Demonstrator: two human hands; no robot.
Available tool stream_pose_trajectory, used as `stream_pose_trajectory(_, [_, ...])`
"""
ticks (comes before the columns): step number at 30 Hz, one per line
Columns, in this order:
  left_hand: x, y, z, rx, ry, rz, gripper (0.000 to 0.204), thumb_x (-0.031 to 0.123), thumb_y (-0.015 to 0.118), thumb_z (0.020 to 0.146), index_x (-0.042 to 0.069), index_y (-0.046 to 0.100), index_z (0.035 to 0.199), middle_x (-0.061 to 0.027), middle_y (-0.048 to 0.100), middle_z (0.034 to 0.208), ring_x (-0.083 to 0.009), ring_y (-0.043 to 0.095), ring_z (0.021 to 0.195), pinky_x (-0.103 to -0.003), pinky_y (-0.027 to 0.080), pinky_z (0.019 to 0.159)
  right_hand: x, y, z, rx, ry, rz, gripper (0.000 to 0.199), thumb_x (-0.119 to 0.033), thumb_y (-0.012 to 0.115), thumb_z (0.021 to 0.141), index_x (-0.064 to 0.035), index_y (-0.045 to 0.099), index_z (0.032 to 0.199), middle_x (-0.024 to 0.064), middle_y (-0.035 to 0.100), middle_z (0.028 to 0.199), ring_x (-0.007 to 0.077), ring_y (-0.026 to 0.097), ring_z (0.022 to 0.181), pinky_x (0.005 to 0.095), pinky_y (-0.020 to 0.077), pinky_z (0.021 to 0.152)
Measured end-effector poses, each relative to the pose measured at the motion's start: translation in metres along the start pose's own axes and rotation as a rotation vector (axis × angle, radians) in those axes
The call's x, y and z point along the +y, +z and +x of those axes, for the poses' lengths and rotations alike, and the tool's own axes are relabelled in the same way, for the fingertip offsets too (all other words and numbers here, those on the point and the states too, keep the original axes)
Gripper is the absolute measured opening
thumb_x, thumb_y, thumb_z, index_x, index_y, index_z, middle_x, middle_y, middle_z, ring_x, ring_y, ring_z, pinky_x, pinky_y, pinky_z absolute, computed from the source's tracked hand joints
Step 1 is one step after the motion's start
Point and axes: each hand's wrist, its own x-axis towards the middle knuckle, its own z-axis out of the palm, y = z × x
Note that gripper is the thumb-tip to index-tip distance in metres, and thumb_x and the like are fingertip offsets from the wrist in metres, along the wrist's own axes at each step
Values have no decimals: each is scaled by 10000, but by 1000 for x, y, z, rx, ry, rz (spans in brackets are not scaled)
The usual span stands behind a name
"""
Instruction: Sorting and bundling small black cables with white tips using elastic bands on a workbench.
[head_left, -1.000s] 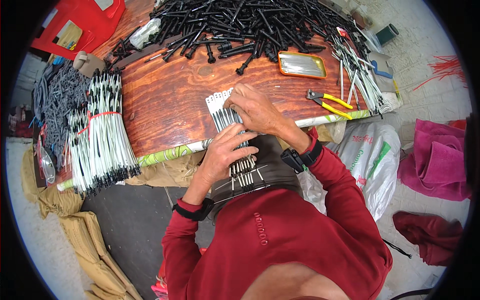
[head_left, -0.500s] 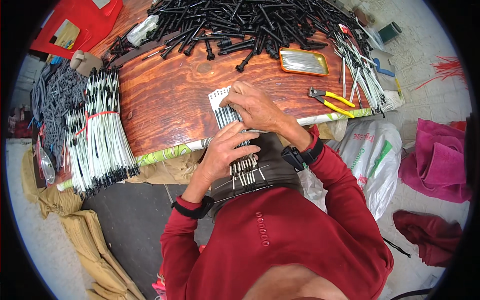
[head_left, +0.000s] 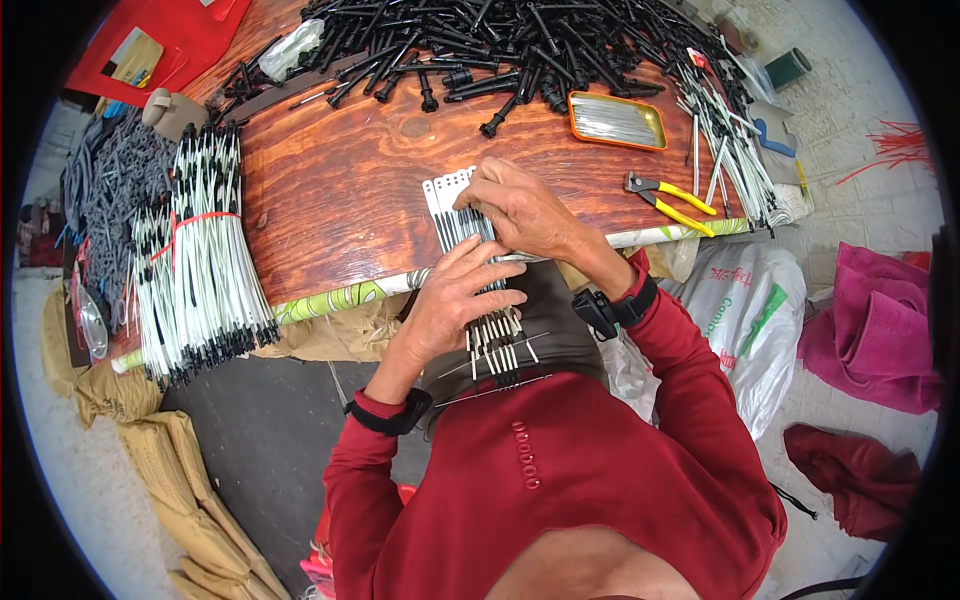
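A flat row of thin black-and-white rods [head_left: 493, 352] runs from my lap up over the table edge. At its far end is a white plate or row of strips with small holes [head_left: 437, 193]. My left hand [head_left: 460, 295] lies across the row, fingers closed over it. Higher up, my right hand [head_left: 528, 212] is closed with bent fingers at the right side of the row; whatever its fingertips pinch is hidden. Thin wires [head_left: 530, 381] cross the rods' near ends on my lap.
Black plastic shafts [head_left: 490, 40] are heaped at the back. An orange tin of thin metal pins [head_left: 618, 122] and yellow-handled pliers [head_left: 672, 205] lie to the right, near loose white rods [head_left: 720, 140]. Tied bundles of white rods [head_left: 215, 260] stand at the left edge.
The view has shifted slightly. Both hands stay on the row of rods, and the right hand's fingers have moved a little at its far end.
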Motion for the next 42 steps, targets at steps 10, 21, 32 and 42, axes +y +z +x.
stream_pose_trajectory(10, [0,2,0,7,-14,-15,264,182,601,775,156,751,991,-40,664,1210,-312,528,1270,-493,350,1105,-12,0,4,10,-8,-109,130,-11,637,825,-57,679,940,87,524,839,266,558,823,383,463,700])
stream_pose_trajectory(21, [-3,1,0,12,11,-63,386,129,712,663,141,726,1049,-59,651,1213,-329,521,1273,-489,371,1098,-14,5,4,8,-19,-148,160,-71,668,775,-53,668,934,88,531,907,282,541,898,390,479,754])
stream_pose_trajectory(32, [1,4,4,101,14,-76,303,169,609,755,98,740,1019,-61,693,1121,-321,590,1185,-463,429,1039,-18,5,5,-13,-27,-201,170,-52,645,784,-40,664,952,94,537,951,290,536,944,392,486,784])
stream_pose_trajectory(42, [-9,8,-2,58,32,-97,357,113,731,692,117,726,1049,-60,675,1168,-321,552,1238,-495,380,1091,-10,8,4,8,24,-13,145,-49,643,818,-40,672,960,101,527,922,288,519,918,392,462,789])
